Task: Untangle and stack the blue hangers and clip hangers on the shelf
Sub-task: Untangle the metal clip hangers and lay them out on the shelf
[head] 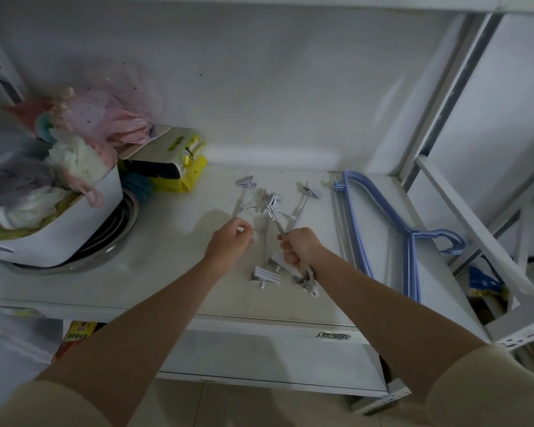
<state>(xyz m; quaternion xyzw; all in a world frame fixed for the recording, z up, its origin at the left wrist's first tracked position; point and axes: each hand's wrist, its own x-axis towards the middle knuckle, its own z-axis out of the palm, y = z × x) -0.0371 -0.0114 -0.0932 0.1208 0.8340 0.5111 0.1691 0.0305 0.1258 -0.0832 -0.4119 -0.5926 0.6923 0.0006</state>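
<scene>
A tangle of grey-white clip hangers (pixel 270 204) lies in the middle of the white shelf (pixel 173 241). My left hand (pixel 230 241) pinches the bar of one clip hanger (pixel 244 192) whose clip points to the back. My right hand (pixel 299 248) grips another clip hanger (pixel 275 217) by its metal bar, with a clip sticking out below my wrist. A loose clip (pixel 265 277) lies between my hands. The blue hangers (pixel 383 223) lie stacked flat at the right of the shelf, hooks toward the right edge.
A white tub (pixel 59 229) full of cloths and pink things stands at the left on metal bowls (pixel 117 232). Yellow packets (pixel 185 167) lie behind it. White shelf posts (pixel 438 97) rise at the right. A lower shelf holds more items.
</scene>
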